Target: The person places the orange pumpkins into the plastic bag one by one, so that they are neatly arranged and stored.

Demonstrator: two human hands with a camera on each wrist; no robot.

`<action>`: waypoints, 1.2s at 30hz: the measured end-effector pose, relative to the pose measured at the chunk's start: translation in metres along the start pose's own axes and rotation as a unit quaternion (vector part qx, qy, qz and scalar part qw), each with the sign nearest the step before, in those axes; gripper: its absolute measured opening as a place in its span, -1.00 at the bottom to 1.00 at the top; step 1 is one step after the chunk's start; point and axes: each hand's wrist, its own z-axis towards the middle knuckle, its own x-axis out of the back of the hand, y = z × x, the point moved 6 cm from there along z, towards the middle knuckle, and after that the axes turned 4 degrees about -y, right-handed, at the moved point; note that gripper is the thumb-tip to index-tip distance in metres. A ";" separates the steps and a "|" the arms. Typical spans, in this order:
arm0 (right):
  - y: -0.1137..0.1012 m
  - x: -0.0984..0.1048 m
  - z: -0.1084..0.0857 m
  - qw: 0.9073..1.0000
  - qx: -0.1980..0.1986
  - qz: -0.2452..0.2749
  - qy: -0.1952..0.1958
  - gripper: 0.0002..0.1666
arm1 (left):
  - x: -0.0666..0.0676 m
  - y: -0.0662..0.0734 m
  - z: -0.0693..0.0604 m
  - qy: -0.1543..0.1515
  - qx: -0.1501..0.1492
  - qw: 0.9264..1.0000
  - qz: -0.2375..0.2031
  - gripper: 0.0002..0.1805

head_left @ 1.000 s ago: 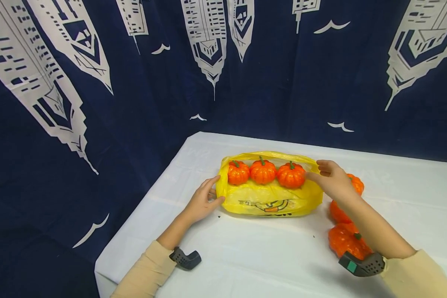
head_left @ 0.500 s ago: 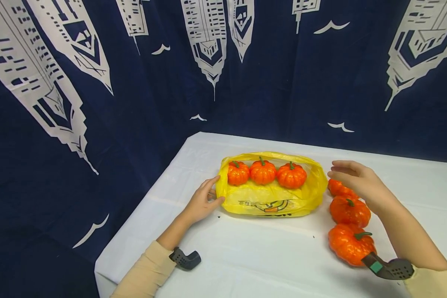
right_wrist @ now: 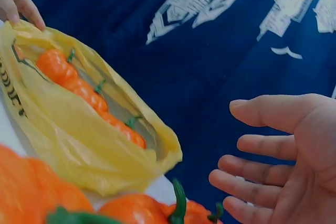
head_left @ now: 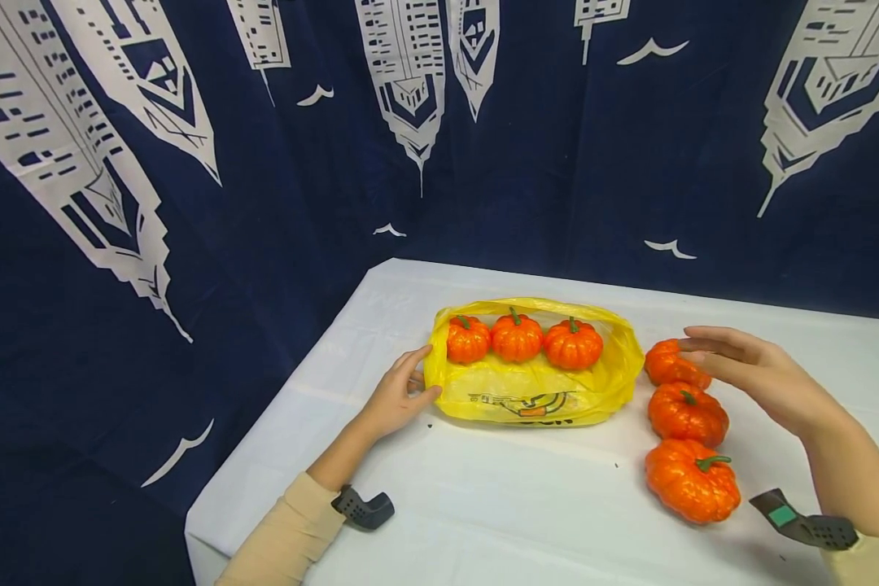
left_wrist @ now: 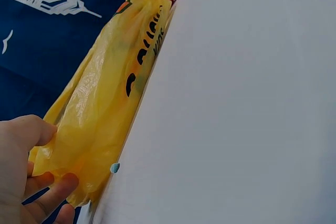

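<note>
A yellow plastic bag lies on its side, its mouth facing up and showing three small orange pumpkins in a row. My left hand rests at the bag's left end, fingers and thumb apart and touching the plastic, as the left wrist view also shows. My right hand is over the far pumpkin of another row, its fingertips covering part of it; contact cannot be told. In the right wrist view, the right hand's fingers are spread and hold nothing.
Right of the bag, a middle pumpkin and a larger near pumpkin continue the row. Everything stands on a white-covered table. A dark blue cloth with white skyline prints hangs behind and to the left.
My right hand has left the bag's right edge and moved right to the far pumpkin. The bag's right end has spread slightly. My left hand has stayed in place.
</note>
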 end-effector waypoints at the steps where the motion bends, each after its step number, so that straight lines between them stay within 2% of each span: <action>1: 0.004 0.002 0.000 1.000 0.000 0.005 0.009 -0.36 | 0.000 0.000 0.000 0.000 0.000 1.000 0.000 -0.28; 7: 0.024 0.017 -0.001 0.994 0.025 0.062 0.088 -0.59 | 0.000 0.001 0.000 0.000 -0.004 1.000 -0.001 -0.28; 9: 0.030 0.019 0.000 0.991 0.035 0.087 0.095 -0.61 | 0.000 0.001 0.000 0.000 -0.005 1.000 -0.002 -0.28; 12: 0.042 0.018 0.002 0.990 0.038 0.105 0.089 -0.57 | 0.000 0.000 0.000 0.000 -0.005 1.000 -0.001 -0.28; 17: 0.064 0.016 0.008 0.992 0.022 0.106 0.071 -0.51 | 0.000 0.000 0.000 -0.001 -0.005 1.000 0.001 -0.28; 22: 0.077 0.012 0.015 0.987 0.033 0.144 0.056 -0.44 | 0.000 -0.001 0.000 -0.004 -0.004 1.000 -0.002 -0.28; 30: 0.089 0.005 0.023 0.997 -0.032 0.055 0.044 -0.20 | -0.002 -0.001 0.000 -0.005 0.001 1.000 -0.009 -0.28; 36: 0.092 -0.004 0.028 0.996 -0.046 0.072 0.032 -0.10 | 0.000 0.000 0.001 -0.005 -0.002 1.000 -0.003 -0.28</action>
